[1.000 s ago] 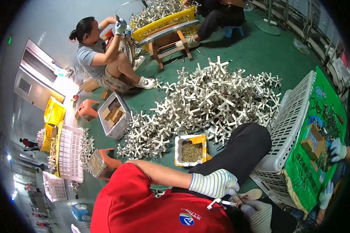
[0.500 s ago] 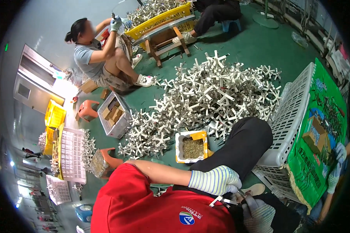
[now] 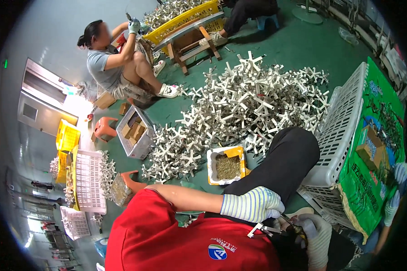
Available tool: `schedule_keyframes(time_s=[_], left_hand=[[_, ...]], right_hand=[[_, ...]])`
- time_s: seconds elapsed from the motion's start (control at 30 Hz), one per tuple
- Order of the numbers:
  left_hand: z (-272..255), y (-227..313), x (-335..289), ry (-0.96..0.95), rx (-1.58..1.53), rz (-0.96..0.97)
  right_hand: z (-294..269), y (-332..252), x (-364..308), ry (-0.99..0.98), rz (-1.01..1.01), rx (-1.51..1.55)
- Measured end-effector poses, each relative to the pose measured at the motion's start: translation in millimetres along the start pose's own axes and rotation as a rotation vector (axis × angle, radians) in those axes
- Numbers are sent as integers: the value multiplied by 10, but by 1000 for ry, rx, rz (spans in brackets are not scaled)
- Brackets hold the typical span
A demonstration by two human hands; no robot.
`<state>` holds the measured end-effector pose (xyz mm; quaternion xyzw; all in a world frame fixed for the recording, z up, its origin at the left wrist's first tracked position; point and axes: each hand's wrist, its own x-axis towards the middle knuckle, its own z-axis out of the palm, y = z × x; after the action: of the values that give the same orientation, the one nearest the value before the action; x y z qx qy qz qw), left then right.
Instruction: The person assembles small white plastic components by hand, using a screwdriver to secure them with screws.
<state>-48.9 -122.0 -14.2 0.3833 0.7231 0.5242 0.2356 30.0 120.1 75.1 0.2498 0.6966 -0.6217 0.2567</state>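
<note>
My left hand [image 3: 253, 204], in a striped knit glove, has its fingers pinched on a thin dark metal tool [image 3: 286, 220] that slants toward the other hand. Just below those fingers is a white branched part [image 3: 260, 230], its bare arms pointing left and its right end running toward my right hand. My right hand [image 3: 315, 237], gloved with a greyed palm, curls around that end. Its fingers partly hide what lies in them, so the grip is hard to make out. Both hands are over my lap.
A big heap of white branched parts [image 3: 257, 104] covers the floor ahead. Before my knee stands a white-and-yellow box [image 3: 210, 169] of small brownish pieces. A white crate [image 3: 343, 131] with a green sack [image 3: 368, 198] is at right, beside a co-worker's gloved hands [image 3: 395, 189]. Another person [image 3: 106, 63] sits far left.
My right hand has moved right and a little up, and turned so that more of its palm side shows. The left hand stays nearly in place. The whole view has shifted slightly.
</note>
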Motion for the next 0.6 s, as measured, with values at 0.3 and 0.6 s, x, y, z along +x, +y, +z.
schedule_keyframes(time_s=[0.3,0.6], left_hand=[[-29,-29,71,-14,-72,-1],[75,-122,72,26,85,67]], right_hand=[[-63,405,-59,121,-681,-800],[-32,34,-42,-20,-32,-81]])
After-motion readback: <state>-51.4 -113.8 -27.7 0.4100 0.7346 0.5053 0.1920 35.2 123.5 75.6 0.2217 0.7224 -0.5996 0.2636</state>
